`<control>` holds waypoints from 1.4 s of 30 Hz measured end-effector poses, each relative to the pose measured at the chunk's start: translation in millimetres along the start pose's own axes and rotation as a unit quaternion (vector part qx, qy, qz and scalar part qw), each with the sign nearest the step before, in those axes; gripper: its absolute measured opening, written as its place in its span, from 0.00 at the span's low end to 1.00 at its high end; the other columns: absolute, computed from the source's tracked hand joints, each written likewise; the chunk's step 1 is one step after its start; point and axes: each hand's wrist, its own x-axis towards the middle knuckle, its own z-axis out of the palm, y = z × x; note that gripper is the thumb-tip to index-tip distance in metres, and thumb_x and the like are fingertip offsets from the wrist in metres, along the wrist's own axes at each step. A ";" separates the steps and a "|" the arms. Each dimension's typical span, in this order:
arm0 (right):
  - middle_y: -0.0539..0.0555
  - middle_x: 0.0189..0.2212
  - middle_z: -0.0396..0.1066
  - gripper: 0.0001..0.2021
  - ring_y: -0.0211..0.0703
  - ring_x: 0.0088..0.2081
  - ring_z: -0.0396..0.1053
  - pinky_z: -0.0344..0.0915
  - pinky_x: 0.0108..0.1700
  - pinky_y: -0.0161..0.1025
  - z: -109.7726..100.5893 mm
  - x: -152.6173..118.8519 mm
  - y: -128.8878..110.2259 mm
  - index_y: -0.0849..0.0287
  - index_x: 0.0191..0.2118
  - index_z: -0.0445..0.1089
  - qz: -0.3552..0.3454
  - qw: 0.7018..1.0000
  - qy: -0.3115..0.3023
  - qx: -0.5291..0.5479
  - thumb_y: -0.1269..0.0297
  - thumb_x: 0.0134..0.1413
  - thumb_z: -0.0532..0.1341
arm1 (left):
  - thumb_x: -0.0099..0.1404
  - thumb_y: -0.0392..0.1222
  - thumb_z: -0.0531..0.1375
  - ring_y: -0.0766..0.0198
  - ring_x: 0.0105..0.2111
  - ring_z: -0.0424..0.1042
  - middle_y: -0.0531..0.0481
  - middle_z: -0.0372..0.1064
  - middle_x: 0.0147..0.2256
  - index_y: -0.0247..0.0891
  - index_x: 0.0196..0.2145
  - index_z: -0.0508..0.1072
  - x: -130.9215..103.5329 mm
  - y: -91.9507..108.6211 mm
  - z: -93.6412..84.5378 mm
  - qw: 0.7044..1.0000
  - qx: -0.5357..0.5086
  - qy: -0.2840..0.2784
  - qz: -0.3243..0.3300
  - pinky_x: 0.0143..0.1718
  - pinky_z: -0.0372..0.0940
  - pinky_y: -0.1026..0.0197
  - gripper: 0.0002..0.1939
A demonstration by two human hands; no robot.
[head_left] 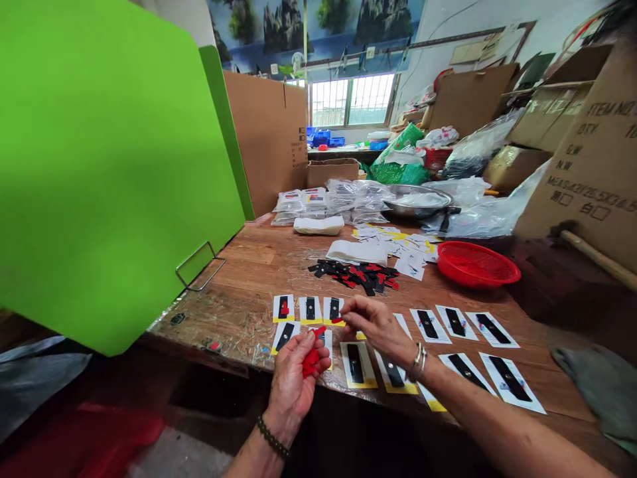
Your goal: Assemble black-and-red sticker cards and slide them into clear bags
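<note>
My left hand (293,375) is closed around several small red pieces (311,362) near the table's front edge. Just above the rows of cards, my right hand (373,324) pinches one small red piece (337,320) at its fingertips. Close by that piece is a white and yellow card (329,303) bearing a black strip (335,307). On the leftmost back card (277,313) a red piece (284,307) lies over its black strip. More cards with black strips, such as one in front (367,375), lie in two rows, partly covered by my hands and forearm.
Behind the cards lies a pile of black and red pieces (371,280). A red plastic basket (478,265), scattered cards (411,251), a metal basin (421,211) and clear bags (343,199) stand farther back. A green panel (119,172) borders the left, and a cardboard box (587,159) the right.
</note>
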 end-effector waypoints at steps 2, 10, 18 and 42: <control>0.47 0.22 0.68 0.03 0.36 0.23 0.66 0.64 0.29 0.34 -11.1 19.3 6.3 0.58 0.33 0.67 0.029 0.999 -0.008 -0.044 0.66 0.52 0.57 | 0.56 0.30 0.66 0.66 0.22 0.73 0.47 0.74 0.24 0.30 0.29 0.72 -0.6 1.6 -0.1 1.000 0.008 0.009 -0.003 0.22 0.70 0.67 0.05; 0.48 0.22 0.72 0.07 0.36 0.25 0.68 0.61 0.31 0.31 -7.6 68.5 23.4 0.59 0.29 0.73 0.014 0.948 -0.075 -0.308 0.75 0.48 0.58 | 0.49 0.34 0.71 0.66 0.21 0.73 0.48 0.73 0.24 0.32 0.29 0.70 1.1 -3.1 -5.1 0.999 0.027 -0.020 -0.006 0.21 0.69 0.67 0.13; 0.54 0.32 0.74 0.07 0.40 0.33 0.68 0.62 0.37 0.35 2.1 56.4 4.0 0.60 0.34 0.76 -0.024 0.955 -0.062 -0.288 0.68 0.53 0.60 | 0.45 0.41 0.74 0.66 0.21 0.73 0.49 0.74 0.24 0.32 0.29 0.70 3.5 -2.6 -8.6 0.999 0.046 -0.015 0.015 0.21 0.70 0.67 0.19; 0.63 0.28 0.75 0.04 0.50 0.32 0.72 0.60 0.33 0.39 43.5 103.4 -13.3 0.61 0.24 0.73 -0.008 0.847 -0.183 -0.500 0.70 0.45 0.65 | 0.54 0.38 0.70 0.57 0.33 0.78 0.39 0.77 0.36 0.32 0.36 0.70 -1.9 12.0 -23.8 0.998 0.034 -0.046 0.021 0.35 0.74 0.59 0.15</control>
